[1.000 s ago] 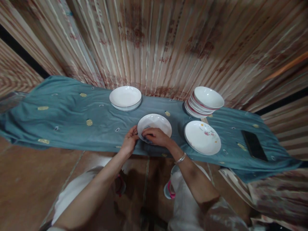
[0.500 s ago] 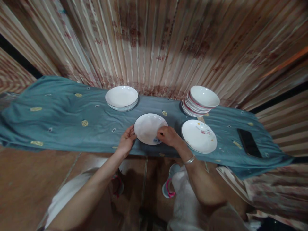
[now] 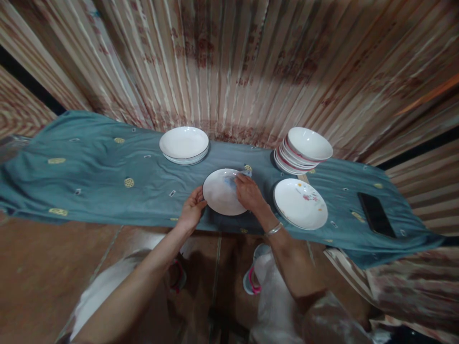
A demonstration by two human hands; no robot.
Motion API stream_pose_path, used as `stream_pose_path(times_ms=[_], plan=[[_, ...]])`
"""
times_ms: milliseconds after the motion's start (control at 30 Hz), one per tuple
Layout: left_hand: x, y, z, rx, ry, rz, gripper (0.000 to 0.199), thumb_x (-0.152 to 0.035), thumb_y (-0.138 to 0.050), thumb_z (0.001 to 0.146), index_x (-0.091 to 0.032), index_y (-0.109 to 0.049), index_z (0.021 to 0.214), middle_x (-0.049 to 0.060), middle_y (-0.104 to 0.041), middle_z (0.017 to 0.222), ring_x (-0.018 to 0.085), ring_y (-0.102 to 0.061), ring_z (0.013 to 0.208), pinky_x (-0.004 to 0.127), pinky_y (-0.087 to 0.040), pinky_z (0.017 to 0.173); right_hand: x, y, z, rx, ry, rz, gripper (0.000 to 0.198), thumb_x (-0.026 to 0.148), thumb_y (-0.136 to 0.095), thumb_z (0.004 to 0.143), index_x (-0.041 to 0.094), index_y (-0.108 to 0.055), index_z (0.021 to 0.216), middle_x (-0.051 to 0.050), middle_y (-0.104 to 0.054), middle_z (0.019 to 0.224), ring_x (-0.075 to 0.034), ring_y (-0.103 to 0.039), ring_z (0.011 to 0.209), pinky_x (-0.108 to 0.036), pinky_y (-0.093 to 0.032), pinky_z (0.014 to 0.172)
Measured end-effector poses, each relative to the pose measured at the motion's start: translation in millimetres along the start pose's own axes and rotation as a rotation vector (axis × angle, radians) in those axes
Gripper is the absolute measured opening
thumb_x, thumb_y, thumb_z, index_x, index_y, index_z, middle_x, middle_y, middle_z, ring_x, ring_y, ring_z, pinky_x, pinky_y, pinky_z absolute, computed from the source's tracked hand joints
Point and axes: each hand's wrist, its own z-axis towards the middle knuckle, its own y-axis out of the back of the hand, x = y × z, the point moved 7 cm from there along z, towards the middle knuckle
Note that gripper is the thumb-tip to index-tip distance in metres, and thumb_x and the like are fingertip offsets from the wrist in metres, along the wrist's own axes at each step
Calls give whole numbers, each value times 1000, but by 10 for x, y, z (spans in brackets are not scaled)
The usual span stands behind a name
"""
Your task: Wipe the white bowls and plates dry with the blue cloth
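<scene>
My left hand (image 3: 192,208) is closed on the left rim of a white plate (image 3: 219,198) with a thin dark edge, at the front middle of the table. My right hand (image 3: 249,191) lies over the plate's right side. Its fingers are closed on a small bluish cloth (image 3: 245,173), mostly hidden by the hand and pressed on the plate near its far rim. Close to my right wrist are white plates with a flower print (image 3: 300,204), stacked on the table.
A teal patterned cloth (image 3: 96,186) covers the long table. At the back stand stacked white plates (image 3: 184,143) and, further right, stacked bowls (image 3: 309,144). A black phone (image 3: 376,215) lies at the right. A striped curtain (image 3: 222,71) hangs right behind the table.
My right hand has moved from the plate's near right part up towards its far right rim, with the cloth. The left hand keeps its hold on the rim.
</scene>
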Motion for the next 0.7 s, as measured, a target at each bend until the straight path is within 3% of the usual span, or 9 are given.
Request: stream_pose_path(times_ms=[167, 400, 700], plan=[[6, -2, -1, -10, -4, 1, 49, -12, -70, 60, -19, -65, 108, 10, -69, 121, 26, -55, 125, 41, -35, 111, 62, -150, 135, -23, 25, 91, 46, 6, -37, 89, 2, -55, 131, -22, -47, 145, -27, -43, 135, -43, -32, 116], [11, 0, -5, -11, -4, 0, 49, -10, -67, 59, -20, -65, 107, 9, -69, 122, 26, -54, 126, 42, -34, 112, 218, -233, 229, 15, 75, 283, 51, 12, -38, 90, 6, -48, 140, -17, -37, 155, -23, -33, 144, -42, -27, 121], [-6, -21, -14, 3, 5, -5, 47, -10, -66, 61, -21, -65, 107, 7, -70, 118, 24, -56, 123, 40, -35, 110, 424, -245, 178, 46, 267, 418, 41, 13, -43, 92, 14, -61, 129, -12, -52, 145, -19, -45, 136, -39, -32, 118]])
